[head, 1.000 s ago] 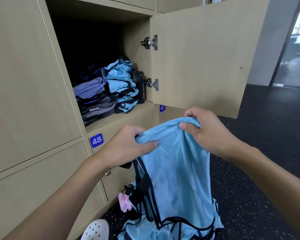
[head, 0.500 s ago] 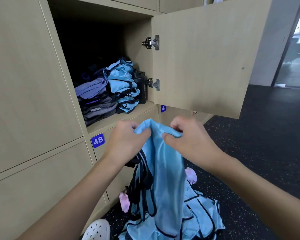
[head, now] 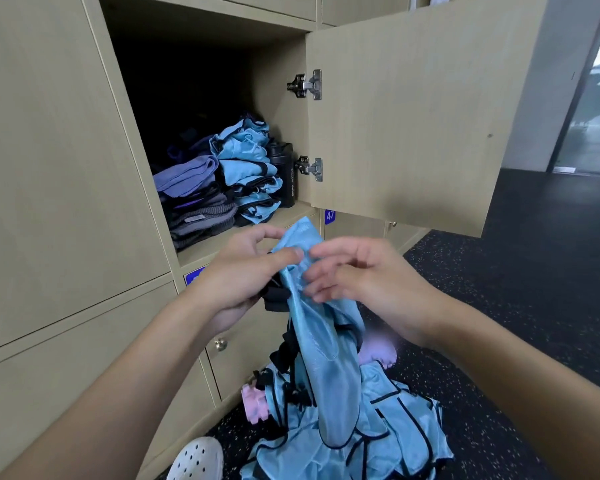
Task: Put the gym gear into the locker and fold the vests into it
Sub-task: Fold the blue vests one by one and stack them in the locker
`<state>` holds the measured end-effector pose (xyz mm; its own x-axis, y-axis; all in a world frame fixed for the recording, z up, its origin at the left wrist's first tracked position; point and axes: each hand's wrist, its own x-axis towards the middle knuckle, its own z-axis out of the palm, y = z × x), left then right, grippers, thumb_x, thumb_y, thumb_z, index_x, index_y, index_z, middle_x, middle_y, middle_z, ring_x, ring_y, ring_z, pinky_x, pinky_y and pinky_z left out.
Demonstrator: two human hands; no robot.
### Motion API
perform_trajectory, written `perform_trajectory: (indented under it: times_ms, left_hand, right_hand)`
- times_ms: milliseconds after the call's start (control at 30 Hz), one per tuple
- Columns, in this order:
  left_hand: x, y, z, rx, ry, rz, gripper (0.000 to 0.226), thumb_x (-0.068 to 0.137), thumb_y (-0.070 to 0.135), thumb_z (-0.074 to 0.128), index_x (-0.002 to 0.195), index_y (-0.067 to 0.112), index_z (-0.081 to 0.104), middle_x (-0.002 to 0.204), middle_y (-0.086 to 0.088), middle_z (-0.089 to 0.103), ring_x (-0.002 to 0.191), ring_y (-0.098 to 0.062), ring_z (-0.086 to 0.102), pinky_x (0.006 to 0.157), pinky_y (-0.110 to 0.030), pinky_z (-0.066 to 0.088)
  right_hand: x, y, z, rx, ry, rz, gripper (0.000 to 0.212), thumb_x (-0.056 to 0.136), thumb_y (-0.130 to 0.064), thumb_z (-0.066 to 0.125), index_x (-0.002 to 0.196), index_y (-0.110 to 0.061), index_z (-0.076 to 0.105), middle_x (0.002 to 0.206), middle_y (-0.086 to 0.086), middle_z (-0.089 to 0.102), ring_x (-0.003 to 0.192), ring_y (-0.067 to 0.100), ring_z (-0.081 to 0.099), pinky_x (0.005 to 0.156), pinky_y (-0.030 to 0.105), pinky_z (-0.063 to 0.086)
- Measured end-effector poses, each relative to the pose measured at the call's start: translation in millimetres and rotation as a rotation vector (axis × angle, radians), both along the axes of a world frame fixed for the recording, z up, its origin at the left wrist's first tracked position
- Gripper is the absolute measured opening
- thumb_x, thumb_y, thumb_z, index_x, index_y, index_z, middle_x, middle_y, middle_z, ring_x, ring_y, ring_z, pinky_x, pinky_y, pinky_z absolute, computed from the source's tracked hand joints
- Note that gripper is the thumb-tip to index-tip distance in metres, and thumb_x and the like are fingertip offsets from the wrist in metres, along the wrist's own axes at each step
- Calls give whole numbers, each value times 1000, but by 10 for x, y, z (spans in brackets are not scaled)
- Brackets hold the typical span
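Right grip [head: 364, 275] has let go since the earlier frame. It was pinching the gathered top edge then, and its fingers now stand apart and relaxed, at or just beside the cloth; I cannot tell whether they touch. My left grip [head: 246, 275] is clamped on the vest [head: 326, 341], thumb over the bunched top edge, and carries it alone. The vest hangs from that grip with its long axis near vertical, gathered lengthwise into a narrow band, its lower end down at the pile [head: 395, 420] of further vests on the floor [head: 499, 306]. The open locker [head: 201, 249] lies up and left of the held edge, near it, and the left grip is the closer of the two to the opening. A folded stack [head: 246, 174] already sits inside beside a black bottle [head: 285, 174]. The vest is light blue, slightly glossy, black-trimmed and limp. Judgement: a cross fold remains, so the right grip should retake lower on the band before stowing.
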<state>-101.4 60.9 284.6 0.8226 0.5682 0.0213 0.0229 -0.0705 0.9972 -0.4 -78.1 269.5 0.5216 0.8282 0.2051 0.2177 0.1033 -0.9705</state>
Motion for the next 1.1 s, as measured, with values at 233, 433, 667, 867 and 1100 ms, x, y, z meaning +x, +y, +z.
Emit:
perform_trajectory:
  times_ms: [233,433,667,867,1100]
  left_hand:
    - [-81,86,138,-96,-34,-19,18,92,14,64,109,15,68,86,-7,68,66,-22,55,54,-27,49]
    - [-67,-50,112,-339,-175,-42,34,95,46,55,107,16,65,80,-1,76,77,-17,71,82,-37,60]
    - [-3,-177,-154,-149,-38,-134,108,70,17,84,151,47,19,112,7,75,98,-18,73,88,-39,58]
    - [19,-210,-99,-191,-233,80,101,76,-7,77,147,46,27,107,-12,75,91,-28,75,79,-47,61]
    - [27,-191,-87,-163,-277,122,84,77,1,80,139,40,40,98,-11,76,88,-28,75,75,-46,62]
  right_hand:
    - [101,-47,-98,-156,-66,41,91,79,-26,82,146,-47,24,126,-3,64,116,6,61,100,30,46]
    - [13,11,-79,-1,35,-88,66,79,1,77,122,-39,44,100,11,74,82,29,73,77,48,61]
    - [118,-14,28,176,163,-330,66,84,-5,75,129,-38,41,106,11,67,83,23,72,69,38,61]
    - [104,-86,16,114,169,-59,78,78,-7,77,139,-37,38,117,6,69,100,18,71,87,32,58]
    - [134,-59,-26,-12,-142,-116,51,80,6,74,122,-21,63,107,-1,74,98,18,71,91,39,57]
